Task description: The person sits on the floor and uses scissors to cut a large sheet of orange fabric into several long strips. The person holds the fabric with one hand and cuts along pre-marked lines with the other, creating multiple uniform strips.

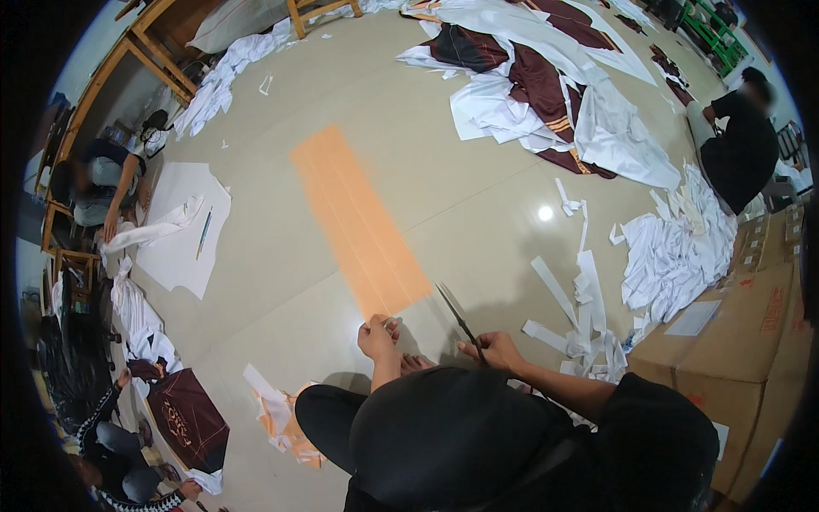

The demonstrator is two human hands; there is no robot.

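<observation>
A long orange piece of cloth (358, 213) with pale lines along its length stretches away from me over the floor; its edges are blurred toward the far end. My left hand (378, 338) pinches its near end between closed fingers. A pair of dark scissors (459, 317) points up and to the left from my right hand (496, 352), whose fingers are wrapped round the handles. The blades are just right of the cloth's near corner, apart from it. Part of my bare foot (416, 363) shows between my hands.
Orange and white scraps (294, 427) lie left of my knee. White strips (587, 311), a white cloth heap (674, 247) and cardboard boxes (725, 341) are at right. Maroon and white fabric (546, 94) spreads beyond. People sit at left (102, 183), lower left (128, 448) and right (738, 136).
</observation>
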